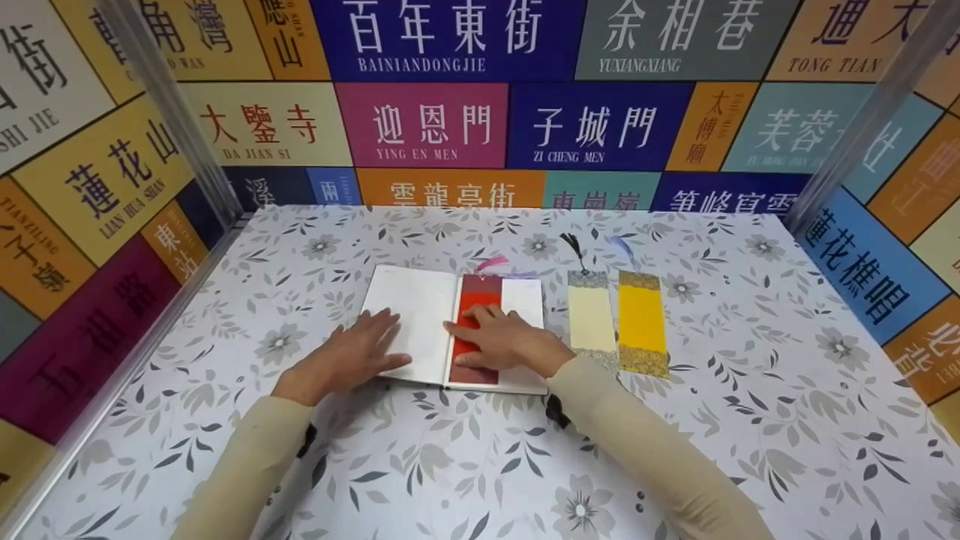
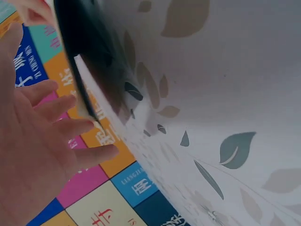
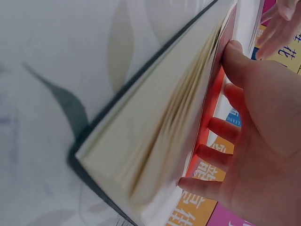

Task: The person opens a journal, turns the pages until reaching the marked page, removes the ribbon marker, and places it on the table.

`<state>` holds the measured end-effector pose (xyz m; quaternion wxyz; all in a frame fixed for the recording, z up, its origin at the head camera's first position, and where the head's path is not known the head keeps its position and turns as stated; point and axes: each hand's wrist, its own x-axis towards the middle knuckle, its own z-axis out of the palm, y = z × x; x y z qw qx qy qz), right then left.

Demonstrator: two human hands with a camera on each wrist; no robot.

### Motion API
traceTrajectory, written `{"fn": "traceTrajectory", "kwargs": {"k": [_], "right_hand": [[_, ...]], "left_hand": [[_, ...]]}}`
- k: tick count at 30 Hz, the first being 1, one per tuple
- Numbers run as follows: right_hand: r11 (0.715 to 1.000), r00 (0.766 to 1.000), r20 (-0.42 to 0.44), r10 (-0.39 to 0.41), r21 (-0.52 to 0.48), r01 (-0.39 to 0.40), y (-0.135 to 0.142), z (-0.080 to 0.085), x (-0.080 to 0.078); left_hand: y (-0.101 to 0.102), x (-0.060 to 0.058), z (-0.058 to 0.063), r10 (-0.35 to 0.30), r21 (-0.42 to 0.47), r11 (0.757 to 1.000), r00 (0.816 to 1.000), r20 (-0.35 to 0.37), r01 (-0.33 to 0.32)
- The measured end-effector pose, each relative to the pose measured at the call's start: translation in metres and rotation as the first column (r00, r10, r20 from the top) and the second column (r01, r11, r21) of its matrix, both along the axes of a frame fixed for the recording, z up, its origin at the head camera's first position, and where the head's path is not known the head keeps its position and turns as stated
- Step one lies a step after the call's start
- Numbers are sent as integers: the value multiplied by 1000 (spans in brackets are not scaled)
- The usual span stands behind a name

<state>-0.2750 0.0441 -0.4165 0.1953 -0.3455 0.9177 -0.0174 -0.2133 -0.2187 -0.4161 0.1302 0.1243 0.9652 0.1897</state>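
An open notebook point(image 1: 420, 300) with blank white pages lies on the table. A red bookmark point(image 1: 480, 291) with a pink tassel point(image 1: 492, 264) lies on its right page, along the inner fold. My right hand point(image 1: 501, 341) rests on the bookmark with spread fingers; in the right wrist view the fingertips point(image 3: 211, 125) touch its red surface, beside the fanned page edges point(image 3: 160, 136). Over the outer edge of the left page is my left hand point(image 1: 360, 354), fingers spread and nothing held. The left wrist view shows this hand point(image 2: 42, 141) beside the notebook's dark cover point(image 2: 77, 42).
To the right of the notebook lie a cream bookmark point(image 1: 590, 315) with a black tassel and a yellow bookmark point(image 1: 641, 311) with a bluish tassel. Floral cloth point(image 1: 480, 472) covers the table. Colourful panels point(image 1: 420, 124) with lettering stand behind and at both sides.
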Motion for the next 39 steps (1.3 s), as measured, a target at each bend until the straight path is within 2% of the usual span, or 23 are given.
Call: {"fn": "traceTrajectory", "kwargs": {"k": [3, 6, 14, 21, 27, 32, 36, 39], "right_hand": [[1000, 1000, 1, -4, 8, 4, 1, 0, -1], [1000, 1000, 2, -11, 12, 11, 3, 1, -1], [999, 999, 3, -44, 31, 44, 7, 4, -2], [999, 999, -7, -32, 22, 32, 9, 3, -2], [1000, 1000, -19, -20, 6, 20, 11, 2, -2], [999, 999, -32, -15, -33, 14, 7, 1, -1], [991, 1000, -2, -17, -135, 17, 3, 1, 0], [965, 999, -21, -42, -260, 35, 7, 2, -1]], "left_hand": [[6, -9, -2, -14, -73, 997, 998, 63, 18], [12, -15, -3, -32, -125, 991, 995, 94, 44], [36, -34, -9, -59, -176, 981, 989, 138, 83], [44, -47, -7, -81, -208, 971, 983, 164, 115], [44, -47, -9, -98, -215, 967, 980, 174, 135], [44, -46, -7, -77, -202, 972, 979, 187, 116], [40, -42, -5, -48, -222, 970, 977, 210, 95], [42, -42, -4, -49, -232, 968, 975, 216, 100]]}}
